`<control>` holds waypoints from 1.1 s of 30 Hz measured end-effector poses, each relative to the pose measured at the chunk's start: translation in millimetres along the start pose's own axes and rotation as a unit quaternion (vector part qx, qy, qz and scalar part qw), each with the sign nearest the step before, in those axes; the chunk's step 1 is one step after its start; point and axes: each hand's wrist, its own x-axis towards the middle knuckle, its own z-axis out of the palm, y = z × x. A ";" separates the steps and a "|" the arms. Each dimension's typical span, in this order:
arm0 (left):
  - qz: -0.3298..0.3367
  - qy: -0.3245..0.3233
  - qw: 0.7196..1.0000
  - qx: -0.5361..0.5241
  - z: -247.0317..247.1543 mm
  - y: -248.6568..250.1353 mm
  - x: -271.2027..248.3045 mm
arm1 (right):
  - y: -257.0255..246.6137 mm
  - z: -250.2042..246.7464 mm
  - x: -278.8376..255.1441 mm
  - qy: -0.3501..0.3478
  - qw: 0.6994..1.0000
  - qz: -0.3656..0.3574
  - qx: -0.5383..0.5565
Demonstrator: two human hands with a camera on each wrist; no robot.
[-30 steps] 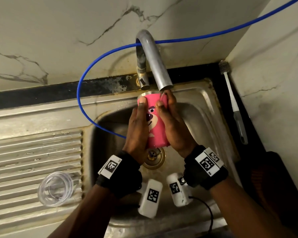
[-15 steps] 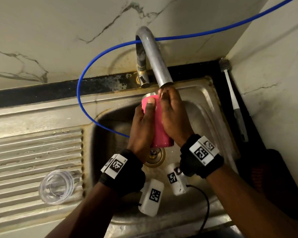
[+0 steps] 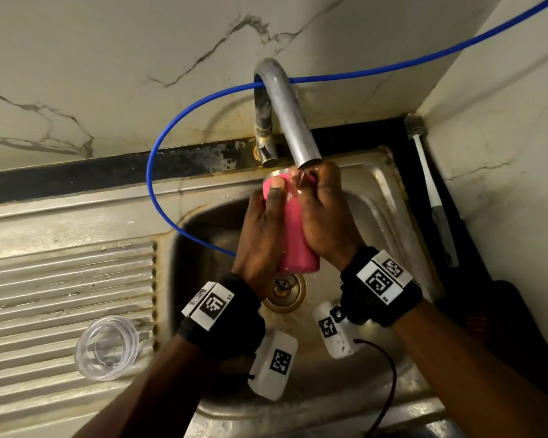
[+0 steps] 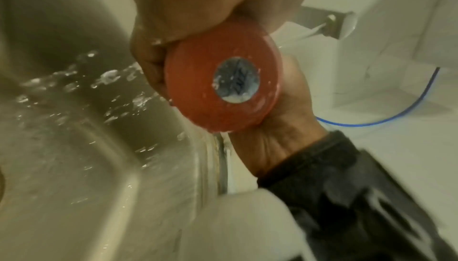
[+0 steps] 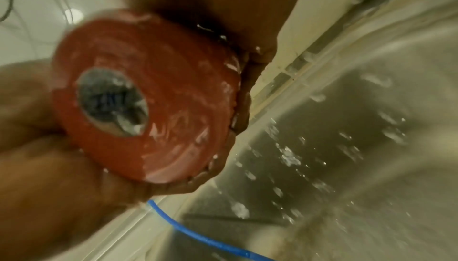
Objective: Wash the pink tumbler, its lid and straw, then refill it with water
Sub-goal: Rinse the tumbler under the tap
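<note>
The pink tumbler [image 3: 293,235] is upright over the sink bowl, its mouth just under the tap spout [image 3: 293,128]. My left hand [image 3: 261,229] grips its left side, thumb near the rim. My right hand [image 3: 325,216] wraps the right side, fingers up at the rim under the spout. Both wrist views show the tumbler's wet round base [image 4: 223,81] [image 5: 146,96] held between the two hands, with a grey disc at its centre. The clear lid [image 3: 108,347] lies on the ribbed drainboard at the left. No straw is in view.
The steel sink [image 3: 383,191] has its drain [image 3: 283,289] right below the tumbler. A blue hose [image 3: 159,162] loops from the wall into the bowl on the left. A bottle brush [image 3: 431,184] lies along the dark ledge at the right. Water droplets fly across the bowl.
Both hands turned the tumbler, so its bear print faces away now. My right hand's fingers climbed to the rim under the spout.
</note>
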 end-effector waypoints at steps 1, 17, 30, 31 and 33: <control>-0.002 -0.009 1.000 -0.001 1.3 1.8 -1.4 | -1.1 -1.8 2.8 0.005 1.000 0.011 -0.002; 0.008 0.016 1.000 -0.010 0.2 8.7 5.5 | 11.3 15.0 -48.5 -0.025 0.986 -0.156 -0.046; 0.009 0.027 1.000 -0.012 1.7 -5.7 1.1 | -6.6 -10.4 -0.6 0.006 0.999 0.018 -0.026; 0.012 0.022 1.000 -0.008 2.6 -6.1 0.5 | -7.0 -12.3 2.2 0.018 1.000 0.018 -0.011; 0.007 0.001 1.000 -0.015 5.1 -4.1 -2.0 | -9.9 -15.9 5.6 0.030 0.998 0.036 0.035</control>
